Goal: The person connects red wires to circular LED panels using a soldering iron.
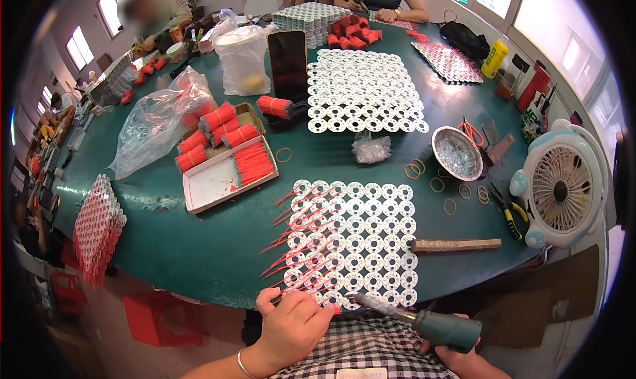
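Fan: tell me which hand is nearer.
Right. The right hand, holding the soldering iron, is left of the fan and closer to the viewer; the left hand is much farther left, at the disc sheet's near left corner.

Left hand [295, 326] at red wires [278, 242] on white disc panel [366, 242]; right hand [457, 359] grips green soldering iron [447, 331]

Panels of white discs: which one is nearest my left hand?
The front panel, its near corner at your left hand. Red wires lie across its left side; the others sit farther off.
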Motion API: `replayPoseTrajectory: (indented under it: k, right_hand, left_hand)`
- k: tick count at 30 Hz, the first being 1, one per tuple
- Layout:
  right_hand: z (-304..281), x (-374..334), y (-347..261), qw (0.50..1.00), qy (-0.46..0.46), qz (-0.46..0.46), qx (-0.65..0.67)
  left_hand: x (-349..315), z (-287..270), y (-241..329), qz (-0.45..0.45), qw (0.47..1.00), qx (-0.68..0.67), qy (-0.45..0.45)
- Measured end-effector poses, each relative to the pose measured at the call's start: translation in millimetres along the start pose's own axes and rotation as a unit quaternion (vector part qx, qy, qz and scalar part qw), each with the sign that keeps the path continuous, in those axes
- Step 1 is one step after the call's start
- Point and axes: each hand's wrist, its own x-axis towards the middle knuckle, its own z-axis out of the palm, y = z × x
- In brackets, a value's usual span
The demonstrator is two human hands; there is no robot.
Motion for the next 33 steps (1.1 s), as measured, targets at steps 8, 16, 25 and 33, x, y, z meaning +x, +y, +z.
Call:
replayPoseTrajectory:
  k: [8,16,25,33]
  right_hand:
    - [8,2,-2,0.996,0.007,-0.020,-0.084]
    - [8,8,-1,0.998,-0.060,0.018,-0.030]
    - [8,-7,4,0.999,0.037,0.030,-0.015]
    - [11,4,-2,0.979,0.157,-0.035,0.122]
  left_hand:
    - [2,3,-1,0.009,1.000,0.015,-0.019]
    - [2,0,-5,0.006,0.999,-0.005,-0.031]
    - [1,0,-3,-0.005,0.999,-0.027,-0.035]
    - [-3,-17,-6,-0.017,0.998,0.009,-0.052]
